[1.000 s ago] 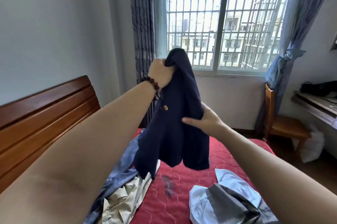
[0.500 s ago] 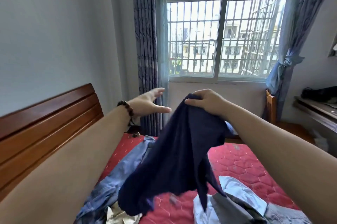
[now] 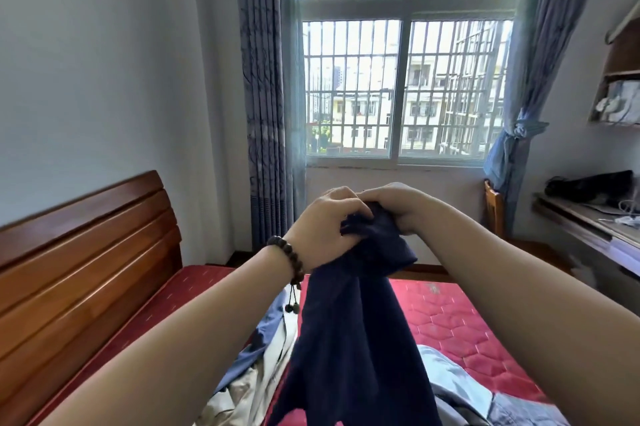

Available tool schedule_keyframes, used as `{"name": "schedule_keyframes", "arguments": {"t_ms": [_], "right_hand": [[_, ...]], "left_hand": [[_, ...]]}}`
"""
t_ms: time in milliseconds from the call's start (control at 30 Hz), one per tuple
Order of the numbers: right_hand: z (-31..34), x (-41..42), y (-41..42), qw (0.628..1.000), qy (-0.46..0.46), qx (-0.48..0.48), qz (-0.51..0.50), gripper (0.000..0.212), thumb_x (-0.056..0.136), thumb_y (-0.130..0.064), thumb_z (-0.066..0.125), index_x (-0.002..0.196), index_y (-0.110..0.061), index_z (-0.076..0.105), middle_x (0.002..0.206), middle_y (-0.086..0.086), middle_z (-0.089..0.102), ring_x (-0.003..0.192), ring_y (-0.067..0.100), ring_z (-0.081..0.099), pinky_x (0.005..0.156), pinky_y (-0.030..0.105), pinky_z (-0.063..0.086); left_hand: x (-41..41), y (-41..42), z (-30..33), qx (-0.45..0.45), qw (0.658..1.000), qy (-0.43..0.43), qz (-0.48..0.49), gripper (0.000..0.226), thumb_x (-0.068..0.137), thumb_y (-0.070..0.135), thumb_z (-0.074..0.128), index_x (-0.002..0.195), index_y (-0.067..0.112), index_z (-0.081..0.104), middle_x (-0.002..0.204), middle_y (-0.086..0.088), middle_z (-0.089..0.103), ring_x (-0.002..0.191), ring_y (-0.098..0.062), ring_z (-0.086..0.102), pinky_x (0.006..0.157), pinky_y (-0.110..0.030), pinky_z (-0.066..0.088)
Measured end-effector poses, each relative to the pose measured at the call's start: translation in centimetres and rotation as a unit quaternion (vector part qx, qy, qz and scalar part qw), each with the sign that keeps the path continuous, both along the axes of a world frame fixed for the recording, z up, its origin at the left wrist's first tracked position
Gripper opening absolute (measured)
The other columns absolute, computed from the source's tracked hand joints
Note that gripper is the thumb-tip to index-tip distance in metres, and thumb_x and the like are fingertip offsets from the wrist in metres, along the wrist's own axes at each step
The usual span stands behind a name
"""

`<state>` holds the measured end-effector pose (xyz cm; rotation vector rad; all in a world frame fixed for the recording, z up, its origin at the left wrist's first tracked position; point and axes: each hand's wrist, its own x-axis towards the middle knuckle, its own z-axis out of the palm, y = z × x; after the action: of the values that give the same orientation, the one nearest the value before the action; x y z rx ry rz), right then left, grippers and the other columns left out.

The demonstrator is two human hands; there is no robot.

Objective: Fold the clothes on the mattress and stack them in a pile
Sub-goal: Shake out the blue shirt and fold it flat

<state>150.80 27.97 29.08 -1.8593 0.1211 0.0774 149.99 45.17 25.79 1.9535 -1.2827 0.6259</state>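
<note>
Heap: loose clothes lie nearest you, a cream garment (image 3: 242,391) and blue shirt (image 3: 266,332) at left, pale grey-blue fabric (image 3: 450,380) at right
Mattress: the red quilted mattress (image 3: 460,332) carries them all
Garment: the dark navy cloth garment (image 3: 353,339) hangs over the heap from your raised hands
Left hand: your left hand (image 3: 325,228), beaded bracelet (image 3: 287,254) at the wrist, grips its bunched top
Right hand: your right hand (image 3: 398,205) clutches the same bunch, touching the left
Beyond: wooden headboard (image 3: 86,252), barred window (image 3: 405,89)
</note>
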Motion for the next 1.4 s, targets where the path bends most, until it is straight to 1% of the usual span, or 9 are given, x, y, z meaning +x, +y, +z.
{"name": "schedule_keyframes", "arguments": {"t_ms": [133, 267, 433, 667, 867, 1033, 1200, 1300, 1400], "right_hand": [[-0.3, -0.6, -1.0, 0.996, -0.013, 0.078, -0.038, 0.061, 0.091, -0.062, 0.045, 0.126, -0.012, 0.057, 0.098, 0.002, 0.065, 0.077, 0.014, 0.064, 0.063, 0.027, 0.051], [-0.6, -1.5, -1.8, 0.945, -0.024, 0.297, 0.132, 0.092, 0.075, -0.083, 0.033, 0.118, -0.011, 0.069, 0.124, 0.013, 0.065, 0.114, 0.027, 0.063, 0.086, 0.037, 0.055], [-1.8, -1.6, -0.6, 0.947, -0.155, 0.237, 0.154, 0.036, 0.083, -0.028, 0.071, 0.115, -0.012, 0.068, 0.117, 0.011, 0.068, 0.107, 0.024, 0.065, 0.083, 0.031, 0.055], [-2.1, -0.6, -2.1, 0.969, -0.215, 0.114, 0.032, 0.012, 0.084, -0.013, 0.072, 0.095, -0.008, 0.074, 0.097, 0.012, 0.074, 0.086, 0.024, 0.071, 0.074, 0.033, 0.059], [-0.3, -0.1, -3.0, 0.972, -0.172, -0.157, -0.04, 0.028, 0.09, -0.041, 0.063, 0.081, -0.016, 0.071, 0.07, -0.002, 0.069, 0.06, 0.012, 0.063, 0.058, 0.027, 0.053], [0.7, -0.2, -1.9, 0.978, -0.195, -0.056, -0.052, 0.036, 0.087, -0.046, 0.065, 0.082, -0.011, 0.071, 0.077, 0.007, 0.072, 0.065, 0.018, 0.068, 0.063, 0.032, 0.056], [1.3, -1.1, -3.7, 0.982, -0.072, 0.005, 0.174, 0.028, 0.088, -0.018, 0.062, 0.105, 0.004, 0.065, 0.101, 0.015, 0.071, 0.089, 0.023, 0.068, 0.077, 0.031, 0.057], [0.5, -0.9, -4.2, 0.987, -0.136, 0.006, 0.084, 0.014, 0.096, -0.012, 0.056, 0.093, -0.003, 0.065, 0.085, 0.006, 0.07, 0.082, 0.021, 0.063, 0.078, 0.03, 0.053], [0.7, -0.6, -3.9, 0.972, -0.22, 0.068, -0.044, 0.02, 0.098, -0.016, 0.054, 0.08, -0.013, 0.062, 0.076, 0.007, 0.066, 0.067, 0.019, 0.06, 0.061, 0.027, 0.052]], "left_hand": [[0.9, -0.7, 1.3, -0.071, 0.991, 0.103, 0.055, 0.011, 0.085, 0.012, 0.068, 0.081, 0.001, 0.067, 0.075, -0.013, 0.066, 0.072, -0.023, 0.06, 0.073, -0.04, 0.051], [2.3, -0.8, 2.9, -0.247, 0.908, 0.331, 0.067, 0.03, 0.085, 0.016, 0.07, 0.083, -0.013, 0.063, 0.075, -0.019, 0.062, 0.072, -0.021, 0.057, 0.07, -0.048, 0.053], [3.5, -0.5, 4.2, -0.303, 0.846, 0.436, 0.043, 0.027, 0.086, 0.01, 0.069, 0.099, -0.014, 0.064, 0.094, -0.029, 0.067, 0.082, -0.03, 0.064, 0.084, -0.051, 0.054], [6.5, 3.3, 5.1, -0.233, 0.883, 0.404, 0.045, 0.009, 0.084, 0.006, 0.071, 0.085, -0.002, 0.067, 0.072, -0.008, 0.069, 0.059, -0.013, 0.064, 0.051, -0.021, 0.052], [8.9, 7.3, 5.4, -0.094, 0.937, 0.33, 0.063, 0.005, 0.084, 0.013, 0.073, 0.084, 0.008, 0.07, 0.081, -0.005, 0.074, 0.074, -0.016, 0.068, 0.068, -0.028, 0.054], [9.3, 8.4, 5.1, -0.054, 0.964, 0.244, 0.095, 0.016, 0.089, 0.019, 0.067, 0.074, 0.023, 0.067, 0.074, 0.002, 0.072, 0.069, -0.011, 0.065, 0.065, -0.025, 0.055], [9.6, 9.4, 4.0, -0.122, 0.938, 0.317, 0.069, 0.016, 0.097, 0.019, 0.055, 0.085, 0.018, 0.065, 0.08, 0.001, 0.071, 0.074, -0.015, 0.065, 0.064, -0.024, 0.054], [9.2, 10.3, 3.8, -0.133, 0.919, 0.37, -0.001, 0.017, 0.096, 0.022, 0.056, 0.083, 0.021, 0.067, 0.081, -0.002, 0.07, 0.072, -0.014, 0.065, 0.064, -0.024, 0.055], [9.0, 10.9, 4.1, -0.01, 0.939, 0.344, -0.002, 0.005, 0.089, 0.022, 0.067, 0.089, 0.017, 0.067, 0.086, -0.004, 0.072, 0.078, -0.015, 0.067, 0.069, -0.025, 0.055]]}}
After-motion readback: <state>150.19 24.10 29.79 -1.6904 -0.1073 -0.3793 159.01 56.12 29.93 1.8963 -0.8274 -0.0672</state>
